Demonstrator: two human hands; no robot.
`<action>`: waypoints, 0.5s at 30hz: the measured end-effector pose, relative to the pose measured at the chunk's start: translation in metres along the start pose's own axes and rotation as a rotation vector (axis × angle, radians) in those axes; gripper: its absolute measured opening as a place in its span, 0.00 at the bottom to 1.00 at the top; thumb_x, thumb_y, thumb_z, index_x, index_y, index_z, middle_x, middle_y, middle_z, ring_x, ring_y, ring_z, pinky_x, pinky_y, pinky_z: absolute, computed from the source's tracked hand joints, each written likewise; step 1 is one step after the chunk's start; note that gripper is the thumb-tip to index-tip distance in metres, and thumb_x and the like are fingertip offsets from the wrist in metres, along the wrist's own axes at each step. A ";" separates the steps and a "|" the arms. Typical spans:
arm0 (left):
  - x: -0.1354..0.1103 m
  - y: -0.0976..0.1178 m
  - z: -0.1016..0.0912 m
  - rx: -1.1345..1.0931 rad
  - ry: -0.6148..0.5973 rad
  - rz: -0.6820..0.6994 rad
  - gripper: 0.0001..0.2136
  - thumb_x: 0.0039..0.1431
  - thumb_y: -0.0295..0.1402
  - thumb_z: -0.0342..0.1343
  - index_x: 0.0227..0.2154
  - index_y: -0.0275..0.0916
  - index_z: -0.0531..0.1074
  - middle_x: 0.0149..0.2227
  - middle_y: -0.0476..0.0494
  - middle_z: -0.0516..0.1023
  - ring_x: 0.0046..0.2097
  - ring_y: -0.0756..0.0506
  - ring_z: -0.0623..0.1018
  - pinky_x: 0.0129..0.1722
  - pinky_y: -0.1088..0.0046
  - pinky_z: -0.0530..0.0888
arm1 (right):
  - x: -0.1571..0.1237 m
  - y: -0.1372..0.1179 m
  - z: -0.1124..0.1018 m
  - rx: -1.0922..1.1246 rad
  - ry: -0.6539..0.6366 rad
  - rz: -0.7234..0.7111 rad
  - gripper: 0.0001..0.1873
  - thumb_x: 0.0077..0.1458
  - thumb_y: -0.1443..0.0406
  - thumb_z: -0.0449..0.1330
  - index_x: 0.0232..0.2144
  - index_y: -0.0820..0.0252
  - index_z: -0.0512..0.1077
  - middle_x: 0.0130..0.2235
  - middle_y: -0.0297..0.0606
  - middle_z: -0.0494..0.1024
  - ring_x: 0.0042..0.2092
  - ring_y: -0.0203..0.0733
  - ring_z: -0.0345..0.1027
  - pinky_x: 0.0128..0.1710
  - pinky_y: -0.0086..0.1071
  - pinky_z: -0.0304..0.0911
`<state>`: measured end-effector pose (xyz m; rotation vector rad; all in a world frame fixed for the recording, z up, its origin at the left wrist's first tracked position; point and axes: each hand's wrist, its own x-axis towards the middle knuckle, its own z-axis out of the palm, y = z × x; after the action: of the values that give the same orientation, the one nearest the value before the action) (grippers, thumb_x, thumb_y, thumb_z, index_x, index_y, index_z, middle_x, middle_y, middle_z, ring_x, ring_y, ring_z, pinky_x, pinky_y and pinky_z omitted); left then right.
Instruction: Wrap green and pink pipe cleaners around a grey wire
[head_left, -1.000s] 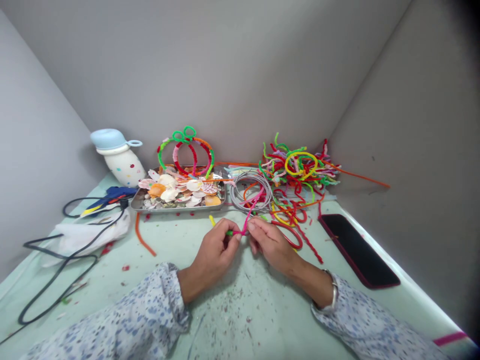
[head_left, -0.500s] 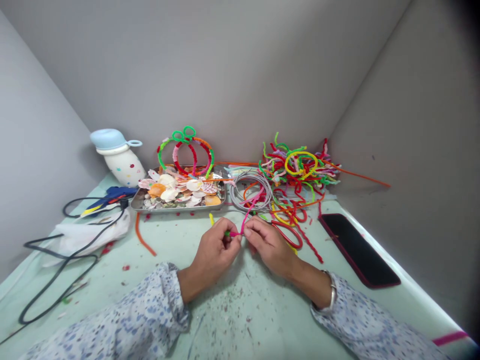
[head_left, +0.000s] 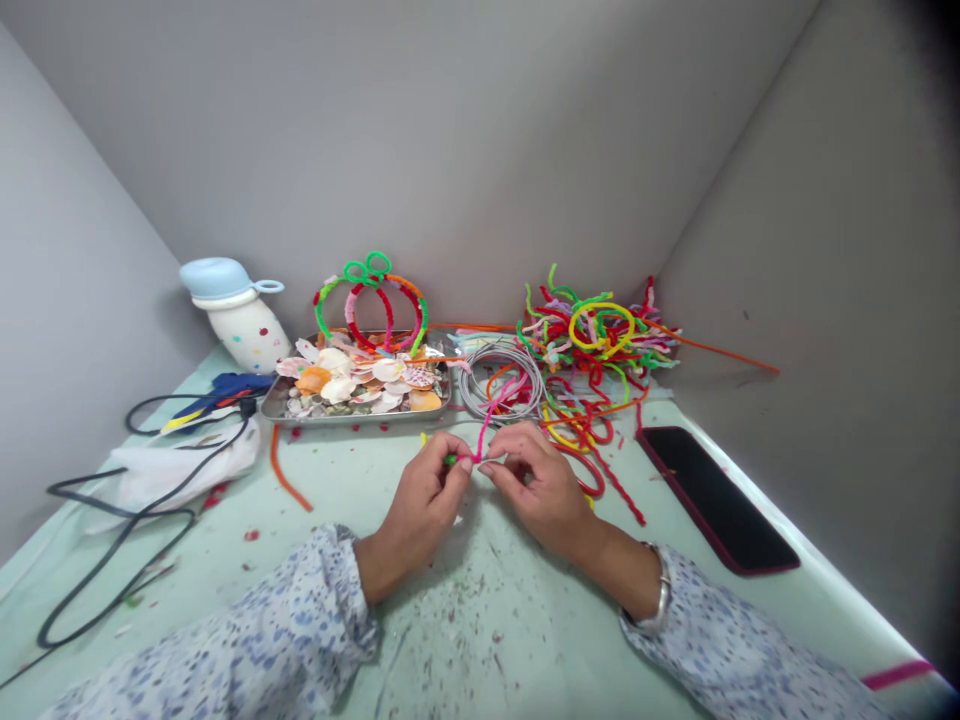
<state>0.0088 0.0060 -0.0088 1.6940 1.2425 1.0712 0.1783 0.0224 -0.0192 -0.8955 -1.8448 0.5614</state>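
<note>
My left hand (head_left: 424, 497) and my right hand (head_left: 536, 482) meet at the middle of the pale green table, fingertips pinched together. Between them they hold a pink pipe cleaner (head_left: 489, 412) that rises from the pinch and curves toward the back. A short green pipe cleaner stub (head_left: 450, 459) pokes out of my left fingers, joined to the pink one. A bit of yellow pipe cleaner shows just behind my left hand. Both hands are closed on the joined pieces.
A metal tray of seashells (head_left: 358, 388) sits behind my hands, with a pipe cleaner hoop figure (head_left: 371, 300) over it. A coil of grey wire (head_left: 501, 381), a heap of coloured pipe cleaners (head_left: 592, 345), a dark phone (head_left: 716, 498), a glue gun (head_left: 221, 389) with black cable and a white dotted bottle (head_left: 244, 318) lie around.
Both hands have lifted slightly and shifted toward the back. The pink pipe cleaner now stands more upright from the pinch, and my right fingers have turned around it.
</note>
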 end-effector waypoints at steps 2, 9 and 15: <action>0.000 0.000 0.000 0.005 -0.005 -0.001 0.06 0.63 0.35 0.46 0.33 0.39 0.64 0.24 0.54 0.63 0.26 0.51 0.63 0.26 0.77 0.61 | -0.001 0.001 0.000 -0.013 -0.010 -0.033 0.06 0.56 0.69 0.60 0.37 0.55 0.70 0.41 0.36 0.69 0.31 0.33 0.65 0.30 0.28 0.65; 0.001 -0.001 0.000 0.017 -0.035 0.022 0.06 0.64 0.34 0.44 0.35 0.40 0.64 0.25 0.53 0.65 0.27 0.50 0.64 0.28 0.75 0.63 | -0.002 0.001 -0.001 -0.036 -0.001 -0.060 0.07 0.57 0.70 0.60 0.37 0.53 0.73 0.40 0.36 0.70 0.40 0.38 0.69 0.37 0.31 0.67; 0.000 -0.001 0.001 0.022 -0.033 0.019 0.07 0.64 0.35 0.44 0.35 0.39 0.65 0.25 0.52 0.66 0.28 0.49 0.66 0.28 0.75 0.63 | -0.002 0.002 -0.002 -0.069 0.014 -0.092 0.08 0.57 0.70 0.59 0.37 0.53 0.74 0.39 0.36 0.70 0.40 0.38 0.68 0.37 0.31 0.67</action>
<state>0.0095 0.0059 -0.0096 1.7363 1.2237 1.0409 0.1808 0.0223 -0.0206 -0.8527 -1.8921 0.4354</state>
